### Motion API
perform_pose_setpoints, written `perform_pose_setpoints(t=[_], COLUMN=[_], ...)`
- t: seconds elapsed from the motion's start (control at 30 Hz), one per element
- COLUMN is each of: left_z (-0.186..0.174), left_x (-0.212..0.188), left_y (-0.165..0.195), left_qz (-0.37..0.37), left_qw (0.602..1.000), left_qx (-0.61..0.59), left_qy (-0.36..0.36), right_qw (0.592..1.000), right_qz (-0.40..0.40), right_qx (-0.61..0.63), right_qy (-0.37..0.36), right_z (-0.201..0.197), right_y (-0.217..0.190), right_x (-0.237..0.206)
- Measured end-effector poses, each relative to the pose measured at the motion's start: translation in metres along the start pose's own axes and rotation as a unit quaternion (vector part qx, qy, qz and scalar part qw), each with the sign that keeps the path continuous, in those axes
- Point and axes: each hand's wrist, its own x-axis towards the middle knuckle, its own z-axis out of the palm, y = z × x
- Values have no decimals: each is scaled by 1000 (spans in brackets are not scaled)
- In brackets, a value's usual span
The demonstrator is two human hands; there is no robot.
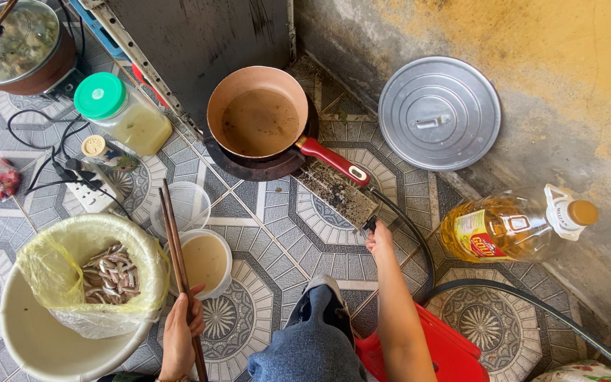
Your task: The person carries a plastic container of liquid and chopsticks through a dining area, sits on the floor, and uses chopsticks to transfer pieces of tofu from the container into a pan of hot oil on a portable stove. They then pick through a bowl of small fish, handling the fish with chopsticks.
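My left hand (179, 332) grips a pair of long dark chopsticks (177, 255) that point up past a small white bowl of tan liquid (205, 260). My right hand (378, 237) reaches forward to the knob at the near corner of a dirty gas burner (337, 189); its fingers are closed around that knob. On the burner sits a tan frying pan (258, 113) with a red handle and brownish oil inside. A white basin lined with a yellow bag (72, 283) holds several small raw fish (111, 276) by my left hand.
A cooking oil bottle (510, 226) lies by the wall at right, a round metal lid (438, 112) leans above it. A green-lidded jar (121, 113), power strip (90, 191), empty plastic cup (185, 205), black hose (532, 304) and red stool (447, 354) surround me.
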Motion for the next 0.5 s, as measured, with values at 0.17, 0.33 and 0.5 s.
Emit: perform_pose_setpoints(t=[0.17, 0.33, 0.5], left_z=[-3, -9, -9], left_x=[-4, -11, -16], left_y=[1, 4, 4], left_qz=[1, 0, -3], left_qw=[1000, 1000, 1000], left_qx=[-5, -10, -2], left_qy=[2, -1, -1], right_qw=[1000, 1000, 1000], right_qz=[5, 4, 10], right_qx=[-10, -11, -3], right_qy=[2, 11, 17], right_z=[-1, -1, -2], right_y=[0, 3, 4], right_x=[-6, -12, -17])
